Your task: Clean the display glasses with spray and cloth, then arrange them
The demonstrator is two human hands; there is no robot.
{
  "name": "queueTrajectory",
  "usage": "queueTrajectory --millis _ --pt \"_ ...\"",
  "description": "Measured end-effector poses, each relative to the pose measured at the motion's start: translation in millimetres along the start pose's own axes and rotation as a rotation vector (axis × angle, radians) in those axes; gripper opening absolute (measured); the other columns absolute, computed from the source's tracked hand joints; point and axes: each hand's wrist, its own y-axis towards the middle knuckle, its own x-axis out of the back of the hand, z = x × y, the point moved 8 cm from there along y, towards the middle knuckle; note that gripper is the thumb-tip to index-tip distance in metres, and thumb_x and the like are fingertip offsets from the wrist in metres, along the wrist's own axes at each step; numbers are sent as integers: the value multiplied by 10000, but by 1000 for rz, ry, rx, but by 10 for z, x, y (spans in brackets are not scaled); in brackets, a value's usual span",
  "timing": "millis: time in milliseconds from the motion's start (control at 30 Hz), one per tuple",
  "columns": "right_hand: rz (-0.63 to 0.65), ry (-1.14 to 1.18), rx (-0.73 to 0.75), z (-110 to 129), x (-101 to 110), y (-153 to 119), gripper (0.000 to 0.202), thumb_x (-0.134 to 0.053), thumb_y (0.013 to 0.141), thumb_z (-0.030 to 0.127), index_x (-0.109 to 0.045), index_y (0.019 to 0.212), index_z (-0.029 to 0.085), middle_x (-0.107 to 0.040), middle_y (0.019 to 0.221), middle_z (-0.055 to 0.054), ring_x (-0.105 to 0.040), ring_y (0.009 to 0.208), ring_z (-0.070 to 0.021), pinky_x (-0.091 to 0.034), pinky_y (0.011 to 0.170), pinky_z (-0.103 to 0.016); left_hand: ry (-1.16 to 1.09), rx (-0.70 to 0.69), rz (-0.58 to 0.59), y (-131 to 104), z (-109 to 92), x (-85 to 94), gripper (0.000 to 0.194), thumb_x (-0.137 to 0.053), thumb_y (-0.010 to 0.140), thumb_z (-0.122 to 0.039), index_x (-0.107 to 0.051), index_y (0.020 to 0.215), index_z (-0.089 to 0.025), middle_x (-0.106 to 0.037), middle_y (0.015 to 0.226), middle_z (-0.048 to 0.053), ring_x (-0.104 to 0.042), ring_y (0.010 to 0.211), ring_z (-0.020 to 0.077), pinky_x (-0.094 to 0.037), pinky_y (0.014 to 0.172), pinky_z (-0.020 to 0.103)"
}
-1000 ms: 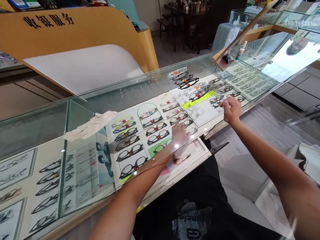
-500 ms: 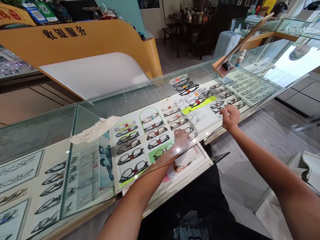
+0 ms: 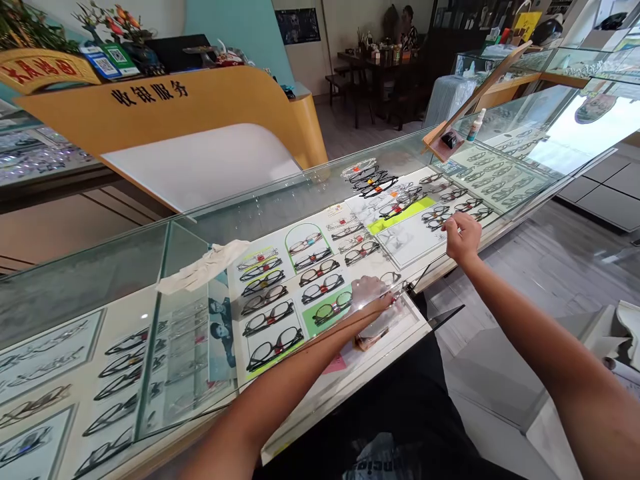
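Observation:
My left hand (image 3: 369, 291) reaches under the glass top of a display case (image 3: 320, 175) and is partly seen through the glass. Its fingers are closed on a pair of eyeglasses (image 3: 393, 299), of which only a thin edge and a reddish spot show. Just beyond the fingers lies another pair of glasses (image 3: 391, 277). Rows of dark-framed glasses (image 3: 273, 348) lie to the left on white and green display boards. Loosely curled into a fist, my right hand (image 3: 463, 237) is at the case's front edge, with nothing visible in it.
Below the case a drawer (image 3: 417, 320) is pulled out, with small items inside. A crumpled pale glove (image 3: 203, 267) lies on the glass. Farther right stand a wooden-framed mirror (image 3: 475, 100) and a small spray bottle (image 3: 476, 125). Behind is an orange-and-white service counter (image 3: 210, 107).
My left hand has drawn back toward the front edge, and one pair of glasses has left the row beside it. My right hand stays almost still. The view has tilted slightly upward.

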Motion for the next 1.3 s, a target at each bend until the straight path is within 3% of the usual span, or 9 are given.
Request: queueTrajectory --millis 200,433,533,600,733,867,933,1067,1300 --pt "23 -25 -25 -48 -36 6 379 -494 1013 369 -573 653 282 -653 702 -66 -629 752 -281 -451 747 -454 -223 -67 80 -674 -337 155 210 -688 1027 -440 -787 995 -258 -815 1158 66 -712 1134 285 -512 1014 393" --pt "119 -144 -90 -119 -99 36 293 -497 995 345 -575 722 276 -704 836 -93 -620 893 -308 -488 847 -462 -534 -103 199 -942 -612 330 266 -756 962 -475 -734 882 -223 -808 1075 56 -722 1073 273 -492 984 368" --pt "167 -196 -128 -128 -134 68 324 -473 1035 407 -703 863 257 -771 1066 -135 -645 1096 -350 -505 1029 -508 -620 -127 237 -1046 -795 534 303 -753 965 -509 -703 875 -224 -789 1023 32 -713 1043 253 -492 968 347" --pt "229 -261 -187 -158 -205 112 413 -510 1040 513 -784 1127 217 -744 1368 -182 -601 1323 -405 -448 1180 -569 -623 -158 230 -1067 -902 792 321 -755 967 -539 -702 894 -231 -781 1034 26 -710 1035 249 -498 966 347" --pt "434 -423 -335 -265 -416 193 803 -545 1025 665 -608 1604 112 -470 1755 -263 -392 1615 -490 -303 1324 -656 -368 -311 -3 -852 -964 1595 293 -729 1002 -532 -741 942 -245 -790 1115 46 -710 1088 273 -495 1024 406" --pt "522 -492 -358 -287 -482 236 851 -481 1061 705 -519 1684 127 -402 1809 -242 -344 1652 -481 -282 1342 -638 196 -411 -326 -352 -812 2224 224 -668 1045 -404 -733 924 -226 -808 1155 83 -651 1232 347 -396 1108 546" --pt "515 -490 -359 -278 -462 240 842 -480 1064 706 -520 1682 136 -412 1804 -232 -360 1639 -472 -294 1337 -629 385 -416 -369 -45 -684 2304 221 -655 1049 -368 -718 905 -212 -804 1138 107 -625 1254 361 -368 1116 572" --pt "510 -500 -367 -244 -428 232 849 -498 1057 713 -526 1680 136 -425 1798 -229 -375 1628 -465 -317 1322 -617 505 -330 -317 478 -405 2220 240 -645 1045 -351 -704 855 -217 -801 1097 120 -609 1222 358 -370 1093 568" --pt "501 -510 -370 -194 -419 226 831 -515 1055 694 -543 1672 138 -480 1765 -218 -403 1623 -452 -336 1321 -612 502 -326 -294 680 -258 2098 305 -620 1063 -465 -748 929 -223 -802 1172 126 -621 1214 359 -394 1068 563"
